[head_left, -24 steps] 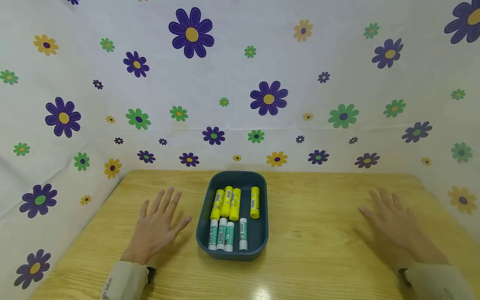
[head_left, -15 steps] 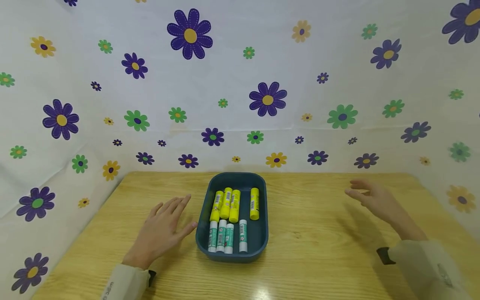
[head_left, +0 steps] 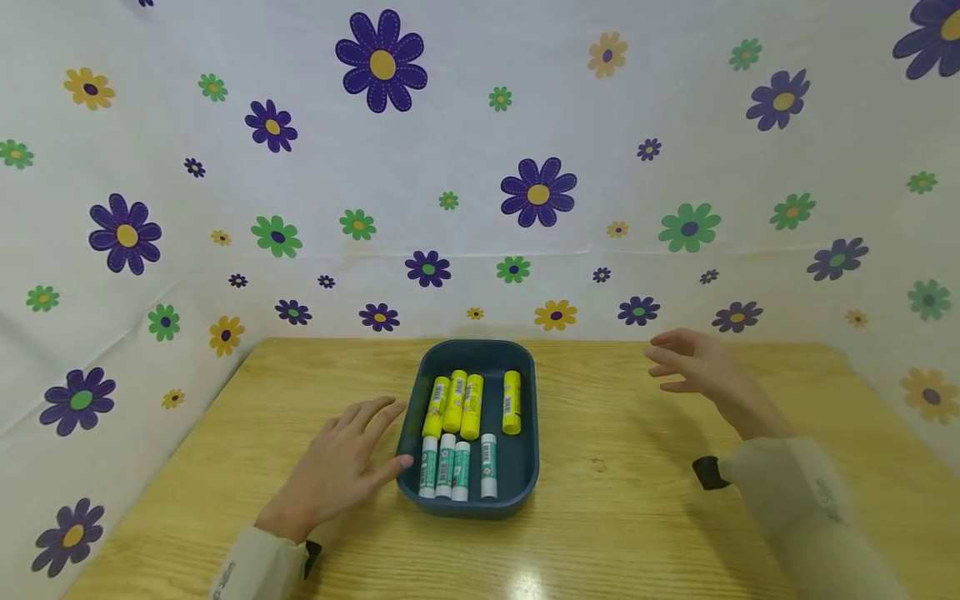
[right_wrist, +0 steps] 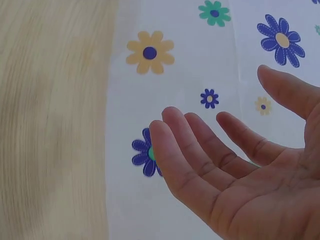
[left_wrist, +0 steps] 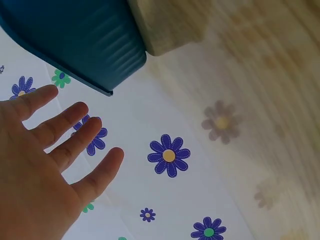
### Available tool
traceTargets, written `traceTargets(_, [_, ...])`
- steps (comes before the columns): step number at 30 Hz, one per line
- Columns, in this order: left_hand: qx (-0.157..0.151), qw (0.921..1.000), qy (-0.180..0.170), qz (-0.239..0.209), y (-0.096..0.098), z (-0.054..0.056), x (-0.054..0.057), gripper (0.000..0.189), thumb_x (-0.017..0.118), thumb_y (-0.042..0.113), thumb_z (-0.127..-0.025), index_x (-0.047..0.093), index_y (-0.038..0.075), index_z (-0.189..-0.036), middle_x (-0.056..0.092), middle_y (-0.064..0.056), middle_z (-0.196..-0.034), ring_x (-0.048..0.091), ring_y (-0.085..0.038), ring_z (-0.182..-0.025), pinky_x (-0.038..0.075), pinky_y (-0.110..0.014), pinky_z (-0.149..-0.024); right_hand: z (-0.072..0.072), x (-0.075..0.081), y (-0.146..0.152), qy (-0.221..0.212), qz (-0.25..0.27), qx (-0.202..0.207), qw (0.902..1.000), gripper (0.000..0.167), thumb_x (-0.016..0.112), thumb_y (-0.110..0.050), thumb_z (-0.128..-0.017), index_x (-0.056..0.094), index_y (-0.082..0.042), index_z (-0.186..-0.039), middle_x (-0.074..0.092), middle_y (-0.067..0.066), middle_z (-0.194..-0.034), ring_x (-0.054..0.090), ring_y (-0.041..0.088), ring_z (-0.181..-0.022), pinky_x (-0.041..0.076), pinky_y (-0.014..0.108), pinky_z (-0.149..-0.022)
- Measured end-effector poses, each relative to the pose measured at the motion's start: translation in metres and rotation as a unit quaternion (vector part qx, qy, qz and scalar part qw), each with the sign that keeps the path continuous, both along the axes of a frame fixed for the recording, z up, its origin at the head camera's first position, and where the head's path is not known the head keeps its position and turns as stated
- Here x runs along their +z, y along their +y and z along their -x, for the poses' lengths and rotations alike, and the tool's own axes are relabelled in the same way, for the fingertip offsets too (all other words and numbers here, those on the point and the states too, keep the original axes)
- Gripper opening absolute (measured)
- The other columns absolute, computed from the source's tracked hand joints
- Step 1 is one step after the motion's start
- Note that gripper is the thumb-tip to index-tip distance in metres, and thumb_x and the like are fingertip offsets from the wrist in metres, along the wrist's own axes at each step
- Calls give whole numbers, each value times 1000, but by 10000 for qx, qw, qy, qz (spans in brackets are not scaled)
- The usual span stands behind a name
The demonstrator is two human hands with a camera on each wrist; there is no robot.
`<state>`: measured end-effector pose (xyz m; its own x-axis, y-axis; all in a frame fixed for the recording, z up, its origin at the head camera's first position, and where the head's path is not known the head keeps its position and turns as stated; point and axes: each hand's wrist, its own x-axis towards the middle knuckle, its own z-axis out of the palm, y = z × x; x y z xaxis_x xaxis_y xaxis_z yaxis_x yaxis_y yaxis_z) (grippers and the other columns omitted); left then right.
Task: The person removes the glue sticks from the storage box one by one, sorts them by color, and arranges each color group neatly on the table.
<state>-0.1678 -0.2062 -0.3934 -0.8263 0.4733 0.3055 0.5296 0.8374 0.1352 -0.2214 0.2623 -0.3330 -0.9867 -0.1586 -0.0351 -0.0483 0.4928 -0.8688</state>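
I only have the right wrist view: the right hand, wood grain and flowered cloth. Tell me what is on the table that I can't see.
Observer: The head view shows a dark blue tray on the wooden table, to the left of the right hand and apart from it.
Operator: Tell me what's inside it.
Observer: Two rows: four yellow sticks on the far side and four white-and-green sticks on the near side.
Operator: Now report the left hand.
Observer: The left hand is at the tray's left side with its fingers spread, holding nothing; I can't tell whether its thumb touches the rim.
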Motion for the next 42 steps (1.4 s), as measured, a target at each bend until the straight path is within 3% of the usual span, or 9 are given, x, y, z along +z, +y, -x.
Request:
traceTargets(10, [-159, 9999, -52, 2, 8, -2, 1, 70, 66, 47, -95, 49, 7, -149, 46, -17, -152, 45, -38, -136, 40, -64, -105, 10, 9, -33, -279, 606, 49, 9978, 64, 57, -32, -105, 36, 13, -146, 44, 33, -144, 61, 39, -118, 57, 37, -91])
traceTargets(17, [-238, 9995, -162, 162, 10, -1, -2, 71, 63, 50, -97, 48, 6, -150, 41, -15, -157, 41, -38, -141, 38, -64, -107, 16, 17, -60, -503, 900, 117, 9946, 60, 58, -29, -105, 38, 10, -146, 44, 31, -147, 63, 34, -115, 55, 42, -94])
traceTargets(24, [-343, 9991, -71, 232, 11, -2, -5, 73, 59, 54, -98, 48, 5, -151, 38, -13, -160, 40, -38, -141, 37, -63, -108, 21, 27, -87, -665, 1047, 245, 9920, 57, 57, -26, -105, 38, 8, -146, 45, 28, -146, 60, 40, -121, 52, 46, -98])
traceTargets(31, [-348, 9989, -35, 300, 8, -2, -6, 76, 60, 55, -97, 47, 4, -152, 38, -12, -160, 40, -39, -141, 38, -64, -107, 30, 23, -114, -844, 1214, 348, 9884, 55, 57, -24, -105, 38, 9, -145, 48, 28, -144, 57, 44, -124, 53, 47, -96])
traceTargets(42, [-312, 9988, -107, 357, 6, -1, -4, 79, 64, 56, -93, 48, 5, -151, 40, -8, -159, 41, -37, -141, 39, -63, -107, 38, 19, -143, -1184, 1887, 351, 9742, 53, 58, -22, -105, 40, 7, -145, 47, 30, -143, 55, 47, -126, 53, 49, -97])
